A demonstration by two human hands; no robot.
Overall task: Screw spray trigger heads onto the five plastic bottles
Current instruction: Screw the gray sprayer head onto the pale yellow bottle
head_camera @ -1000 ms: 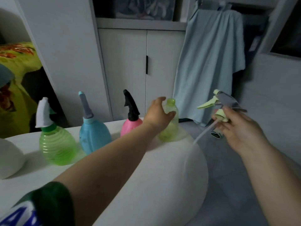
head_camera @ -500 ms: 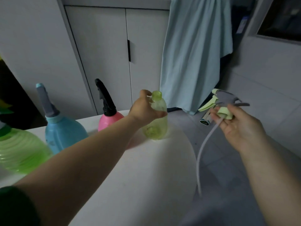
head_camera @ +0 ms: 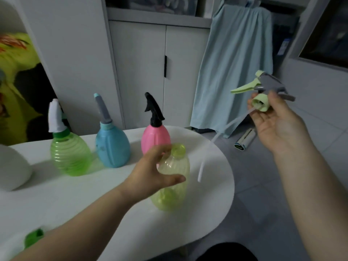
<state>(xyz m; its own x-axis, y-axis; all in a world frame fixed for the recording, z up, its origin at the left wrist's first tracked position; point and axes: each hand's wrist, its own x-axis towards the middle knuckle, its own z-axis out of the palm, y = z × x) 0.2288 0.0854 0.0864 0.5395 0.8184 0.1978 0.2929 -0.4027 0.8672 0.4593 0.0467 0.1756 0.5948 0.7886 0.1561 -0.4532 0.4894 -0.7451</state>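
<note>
My left hand (head_camera: 152,174) grips a yellow-green clear bottle (head_camera: 174,183) with an open neck, standing on the white table (head_camera: 211,204). My right hand (head_camera: 276,123) holds a grey and light-green spray trigger head (head_camera: 263,91) up to the right of the bottle; its white dip tube (head_camera: 212,149) hangs down and left over the table's edge. Behind stand three bottles with heads on: a green one (head_camera: 69,153) with a white head, a blue one (head_camera: 113,146) with a grey head, and a pink one (head_camera: 155,136) with a black head.
A white rounded object (head_camera: 13,170) sits at the table's left. A small green piece (head_camera: 33,240) lies near the front left. White cupboards (head_camera: 150,72) and a hanging pale-blue garment (head_camera: 235,63) stand behind. A lint roller (head_camera: 244,140) lies on the tiled floor.
My left hand has drawn the yellow-green bottle toward me, away from the pink bottle. My right hand has lifted the trigger head higher, and the view has swung back to the left.
</note>
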